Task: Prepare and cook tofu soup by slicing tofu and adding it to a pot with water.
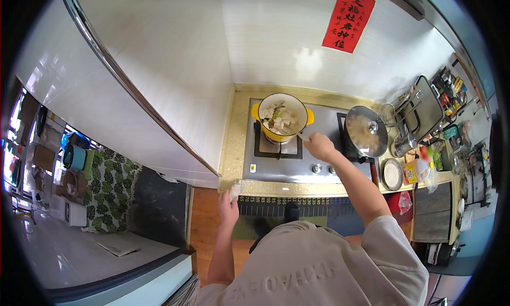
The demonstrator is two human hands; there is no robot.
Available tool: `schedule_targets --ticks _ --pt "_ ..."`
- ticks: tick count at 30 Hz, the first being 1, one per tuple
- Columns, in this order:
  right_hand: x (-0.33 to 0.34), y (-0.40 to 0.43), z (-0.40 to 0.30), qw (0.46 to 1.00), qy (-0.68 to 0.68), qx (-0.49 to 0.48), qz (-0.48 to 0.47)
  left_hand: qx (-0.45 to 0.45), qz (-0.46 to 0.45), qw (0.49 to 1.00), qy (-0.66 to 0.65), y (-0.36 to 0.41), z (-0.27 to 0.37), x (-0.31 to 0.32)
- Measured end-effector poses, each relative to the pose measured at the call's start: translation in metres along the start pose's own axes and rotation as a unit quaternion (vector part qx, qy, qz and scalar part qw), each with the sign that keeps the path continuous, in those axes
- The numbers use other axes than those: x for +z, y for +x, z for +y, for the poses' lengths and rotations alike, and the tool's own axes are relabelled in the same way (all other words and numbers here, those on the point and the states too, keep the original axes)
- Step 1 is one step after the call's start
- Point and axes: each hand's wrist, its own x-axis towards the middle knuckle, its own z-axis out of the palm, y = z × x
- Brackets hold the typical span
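My right hand (320, 147) grips the pale handle of a utensil (301, 136), whose head dips into the food in a yellow two-handled pot (267, 132); whether it is a spoon or a spatula is hard to tell. Whitish pieces and some greenish bits (279, 116) lie in the pot. The pot stands on the left burner of a steel gas hob (285, 168). Down by the counter's front left corner, my left hand (228, 208) holds a crumpled white cloth or paper (236, 189). A dark pan under a glass lid (367, 131) sits on the right burner, with pale food inside.
Right of the hob are an oval plate (392, 174), a plastic jug with a yellow label (414, 171) and a steel utensil holder (403, 145). A white wall (175, 66) closes off the left side. Below, a patterned mat (275, 212) covers the wooden floor.
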Motion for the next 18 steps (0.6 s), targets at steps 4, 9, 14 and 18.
schedule_targets --ticks 4,9,14,18 --pt "-0.002 0.003 0.029 0.985 0.157 0.046 -0.061 0.000 0.007 1.000 -0.008 -0.005 0.000 -0.002" --pt "0.011 -0.009 0.058 0.974 0.228 0.012 -0.007 -0.028 -0.007 1.000 0.009 -0.014 0.004 -0.006" --pt "-0.010 -0.024 0.065 0.983 0.185 -0.019 -0.001 -0.030 0.018 0.999 0.013 -0.026 -0.004 -0.009" --pt "-0.031 -0.031 0.077 0.993 0.116 -0.017 0.001 -0.043 -0.006 0.999 0.008 -0.026 0.004 -0.009"
